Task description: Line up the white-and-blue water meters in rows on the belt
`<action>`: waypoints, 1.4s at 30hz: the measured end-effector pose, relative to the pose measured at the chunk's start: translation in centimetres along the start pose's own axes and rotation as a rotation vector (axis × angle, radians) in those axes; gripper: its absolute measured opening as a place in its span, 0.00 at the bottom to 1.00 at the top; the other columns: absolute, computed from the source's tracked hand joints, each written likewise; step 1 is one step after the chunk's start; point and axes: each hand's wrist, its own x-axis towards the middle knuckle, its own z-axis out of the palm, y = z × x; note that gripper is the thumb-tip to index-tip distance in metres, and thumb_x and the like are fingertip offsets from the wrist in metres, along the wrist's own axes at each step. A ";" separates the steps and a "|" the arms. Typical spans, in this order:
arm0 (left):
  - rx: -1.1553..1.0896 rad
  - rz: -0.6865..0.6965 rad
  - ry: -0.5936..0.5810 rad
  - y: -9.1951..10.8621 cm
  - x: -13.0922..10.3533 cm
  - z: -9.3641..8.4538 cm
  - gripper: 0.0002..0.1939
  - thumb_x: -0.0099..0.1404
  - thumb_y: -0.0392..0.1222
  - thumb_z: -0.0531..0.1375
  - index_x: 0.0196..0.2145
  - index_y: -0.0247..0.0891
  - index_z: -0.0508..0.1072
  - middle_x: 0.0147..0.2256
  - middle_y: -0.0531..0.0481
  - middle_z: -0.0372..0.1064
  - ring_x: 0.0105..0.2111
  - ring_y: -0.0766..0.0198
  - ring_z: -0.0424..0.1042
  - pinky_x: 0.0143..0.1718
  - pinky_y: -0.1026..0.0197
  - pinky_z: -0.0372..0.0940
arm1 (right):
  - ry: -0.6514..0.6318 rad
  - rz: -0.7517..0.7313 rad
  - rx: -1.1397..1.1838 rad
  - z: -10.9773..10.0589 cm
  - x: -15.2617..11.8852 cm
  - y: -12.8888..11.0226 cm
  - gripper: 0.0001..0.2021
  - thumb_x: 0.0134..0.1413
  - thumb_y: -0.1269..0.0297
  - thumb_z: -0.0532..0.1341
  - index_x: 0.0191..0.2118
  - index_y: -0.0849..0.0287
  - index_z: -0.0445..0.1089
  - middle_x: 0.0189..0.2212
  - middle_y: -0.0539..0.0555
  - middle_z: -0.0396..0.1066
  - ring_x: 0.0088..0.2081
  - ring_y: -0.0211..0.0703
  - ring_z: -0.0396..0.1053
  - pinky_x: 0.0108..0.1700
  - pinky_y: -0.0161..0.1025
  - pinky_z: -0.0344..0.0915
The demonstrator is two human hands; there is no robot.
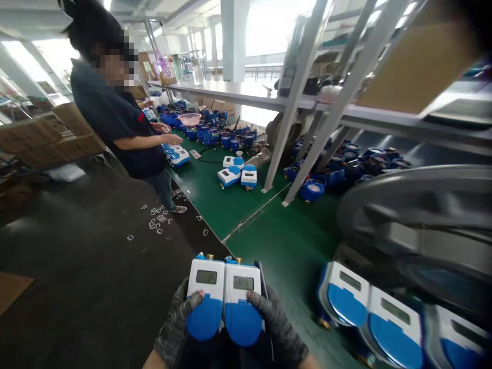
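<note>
Head view: left hand (177,323) and right hand (277,328) each grip a water meter (225,300), wrists cut off below

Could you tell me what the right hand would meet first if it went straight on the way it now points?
Probably the white-and-blue plastic meter that the gloved right hand already grips; beyond it lies green bench.

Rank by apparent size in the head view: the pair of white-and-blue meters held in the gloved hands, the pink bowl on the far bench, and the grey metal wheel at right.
1. Grey metal wheel, though nearness inflates it.
2. Held pair of white-and-blue meters.
3. Pink bowl, far away, so real size is unsure.
</note>
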 end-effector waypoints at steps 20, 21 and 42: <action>0.139 -0.302 -0.322 13.7 55.1 -11.4 0.36 0.52 0.56 0.71 0.53 0.30 0.75 0.52 0.35 0.73 0.54 0.40 0.71 0.58 0.44 0.66 | 0.165 0.005 0.569 16.5 47.5 -1.6 0.29 0.50 0.57 0.70 0.56 0.63 0.69 0.47 0.64 0.78 0.44 0.56 0.78 0.49 0.48 0.74; 0.165 -0.310 -0.336 14.8 57.1 -11.8 0.36 0.52 0.57 0.72 0.53 0.31 0.75 0.53 0.36 0.72 0.55 0.40 0.70 0.58 0.45 0.66 | 0.195 0.004 0.588 17.6 49.1 -2.1 0.29 0.49 0.59 0.71 0.56 0.63 0.69 0.46 0.63 0.78 0.43 0.54 0.78 0.48 0.47 0.74; 1.239 0.918 -0.729 28.1 84.8 -19.7 0.42 0.61 0.59 0.64 0.67 0.38 0.60 0.66 0.37 0.55 0.67 0.41 0.52 0.69 0.36 0.45 | 0.689 -0.067 0.497 31.4 72.0 -3.1 0.36 0.45 0.47 0.70 0.58 0.54 0.64 0.43 0.55 0.77 0.32 0.42 0.73 0.30 0.38 0.69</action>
